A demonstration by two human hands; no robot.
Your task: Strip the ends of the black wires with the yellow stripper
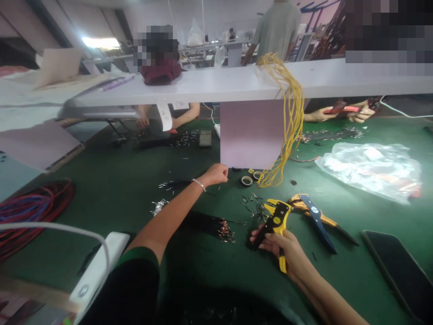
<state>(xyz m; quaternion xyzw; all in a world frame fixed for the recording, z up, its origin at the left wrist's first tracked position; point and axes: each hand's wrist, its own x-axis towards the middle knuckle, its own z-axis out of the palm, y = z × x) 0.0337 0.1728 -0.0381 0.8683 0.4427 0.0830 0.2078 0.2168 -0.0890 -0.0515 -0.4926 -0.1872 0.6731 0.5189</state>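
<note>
My left hand (216,174) is closed above the green mat, near the lower left corner of the pink panel; whatever its fingers hold, if anything, is too small to make out. My right hand (282,248) grips a yellow and black wire stripper (278,220), its jaws pointing up and away from me. Beside it lies a second tool, blue and orange (314,211). Black wires with bare copper ends (225,230) lie between my arms. Black scraps (252,203) are scattered by the stripper's jaws. Further left are silvery wire ends (159,206).
Yellow wires (294,108) hang over the white shelf (203,88) beside the pink panel (252,135). A clear plastic bag (372,169) and a phone (399,271) lie right. Red and blue coils (37,210) and a power strip (98,266) lie left. Other people's hands (360,111) show beyond.
</note>
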